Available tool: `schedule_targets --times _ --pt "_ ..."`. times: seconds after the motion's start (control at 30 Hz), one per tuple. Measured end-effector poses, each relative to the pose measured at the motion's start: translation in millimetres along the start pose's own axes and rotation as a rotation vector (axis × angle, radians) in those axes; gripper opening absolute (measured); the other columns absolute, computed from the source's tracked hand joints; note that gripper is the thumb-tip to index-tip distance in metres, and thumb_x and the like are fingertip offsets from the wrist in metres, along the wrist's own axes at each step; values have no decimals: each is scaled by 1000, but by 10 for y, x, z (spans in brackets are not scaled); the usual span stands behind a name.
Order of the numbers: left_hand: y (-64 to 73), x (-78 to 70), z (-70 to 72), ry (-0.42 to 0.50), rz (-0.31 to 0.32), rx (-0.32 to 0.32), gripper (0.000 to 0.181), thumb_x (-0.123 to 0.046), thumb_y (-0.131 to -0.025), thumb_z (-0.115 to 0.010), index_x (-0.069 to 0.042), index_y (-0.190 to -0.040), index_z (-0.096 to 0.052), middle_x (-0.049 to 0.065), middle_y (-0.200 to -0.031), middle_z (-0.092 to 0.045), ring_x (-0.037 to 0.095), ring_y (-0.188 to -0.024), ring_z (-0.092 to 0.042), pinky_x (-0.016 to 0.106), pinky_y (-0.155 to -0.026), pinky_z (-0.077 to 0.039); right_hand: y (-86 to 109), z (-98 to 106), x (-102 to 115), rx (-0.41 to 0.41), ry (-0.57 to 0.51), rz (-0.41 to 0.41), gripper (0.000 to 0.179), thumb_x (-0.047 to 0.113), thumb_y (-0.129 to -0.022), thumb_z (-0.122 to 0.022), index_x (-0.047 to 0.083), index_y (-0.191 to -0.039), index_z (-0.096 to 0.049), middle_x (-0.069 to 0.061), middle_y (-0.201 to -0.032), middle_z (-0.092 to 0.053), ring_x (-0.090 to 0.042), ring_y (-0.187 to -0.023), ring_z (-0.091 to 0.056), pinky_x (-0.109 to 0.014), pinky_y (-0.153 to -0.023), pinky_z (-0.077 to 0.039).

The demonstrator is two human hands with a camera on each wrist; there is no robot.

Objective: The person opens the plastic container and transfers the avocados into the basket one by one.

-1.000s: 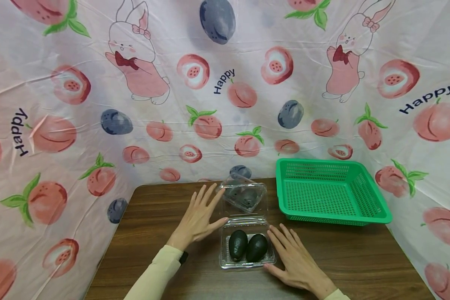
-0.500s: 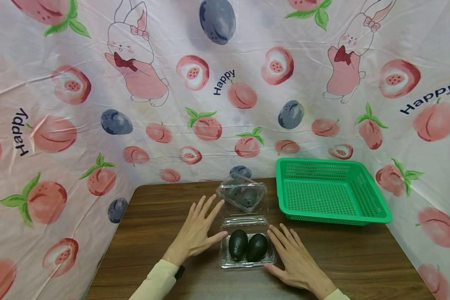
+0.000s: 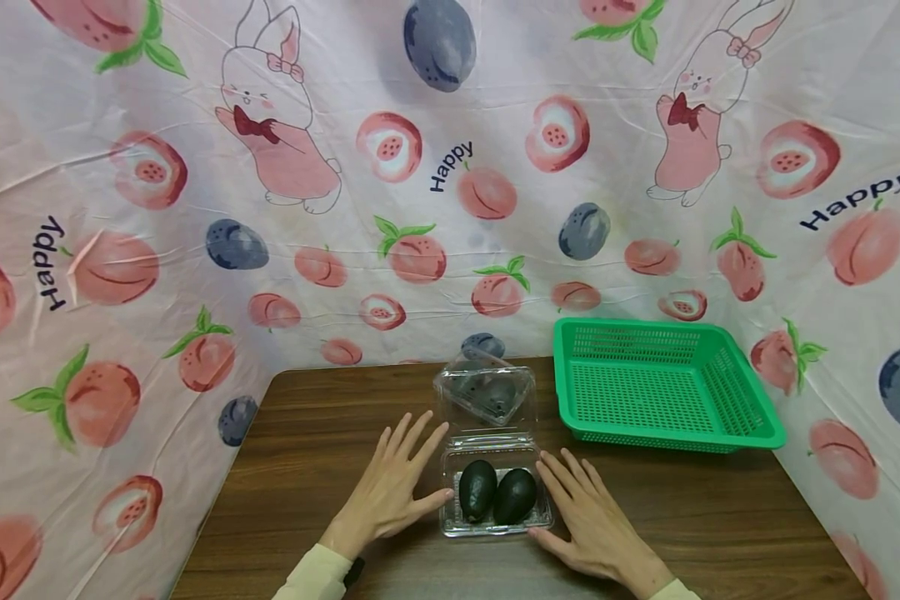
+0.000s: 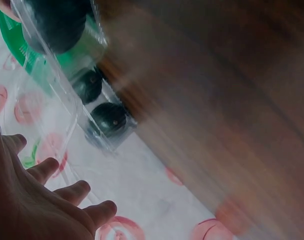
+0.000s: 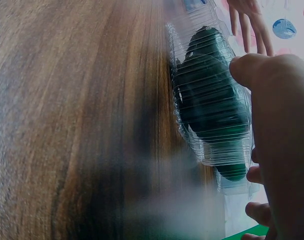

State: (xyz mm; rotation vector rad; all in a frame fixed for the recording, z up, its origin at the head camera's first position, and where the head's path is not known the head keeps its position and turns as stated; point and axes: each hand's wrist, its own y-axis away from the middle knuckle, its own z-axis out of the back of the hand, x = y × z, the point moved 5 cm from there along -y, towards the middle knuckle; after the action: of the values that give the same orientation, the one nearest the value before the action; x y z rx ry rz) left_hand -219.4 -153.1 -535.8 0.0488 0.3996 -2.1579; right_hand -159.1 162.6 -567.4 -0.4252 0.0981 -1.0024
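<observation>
Two dark green avocados (image 3: 477, 490) lie side by side in a clear plastic clamshell box (image 3: 495, 530), its lid folded back. My left hand (image 3: 390, 496) is spread at the box's left side, thumb tip by the rim; whether it touches cannot be told. On the other side, my right hand (image 3: 596, 529) has its straight fingertips and thumb against or very near the right wall. The right wrist view shows the ribbed box wall (image 5: 212, 95) beside that thumb. Neither hand grips anything.
Behind the open lid stands another clear box (image 3: 487, 396) with dark round fruit inside. A green slotted basket (image 3: 637, 392) sits at the back right of the wooden table (image 3: 307, 433). A fruit-and-rabbit patterned cloth (image 3: 495, 233) hangs around the back and sides.
My left hand has drawn back toward the person, away from the lid, along the box's left side. The right hand and the avocados have stayed in place.
</observation>
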Motion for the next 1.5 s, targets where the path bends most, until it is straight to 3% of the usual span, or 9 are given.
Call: schedule_targets --times 0.37,0.6,1.1,1.5 --pt "211 -135 -149 79 38 48 103 -64 -99 -78 -22 -180 -32 14 -187 -31 55 -169 -35 82 -127 -37 16 -16 -5 -19 10 5 94 67 -97 -79 5 -164 -58 -16 -170 -59 -46 -156 -56 -24 -139 22" --pt "272 -204 -258 91 47 101 105 -71 -101 -71 -21 -182 -26 11 -189 -29 53 -170 -32 81 -128 -37 8 -14 -5 -15 5 6 94 66 -96 -80 4 -164 -57 -17 -170 -59 -46 -156 -56 -23 -138 22" --pt "333 -232 -383 82 42 64 104 -75 -102 -67 -15 -180 -33 11 -187 -33 53 -167 -38 81 -125 -41 12 -21 -1 -6 -1 -5 94 65 -96 -80 4 -165 -57 -17 -171 -58 -46 -157 -56 -23 -138 22" --pt "333 -209 -404 96 53 85 103 -77 -103 -63 -15 -179 -33 9 -187 -34 51 -169 -37 80 -128 -38 1 2 2 7 -6 -6 94 64 -97 -80 4 -165 -56 -16 -172 -57 -46 -158 -55 -22 -137 23"
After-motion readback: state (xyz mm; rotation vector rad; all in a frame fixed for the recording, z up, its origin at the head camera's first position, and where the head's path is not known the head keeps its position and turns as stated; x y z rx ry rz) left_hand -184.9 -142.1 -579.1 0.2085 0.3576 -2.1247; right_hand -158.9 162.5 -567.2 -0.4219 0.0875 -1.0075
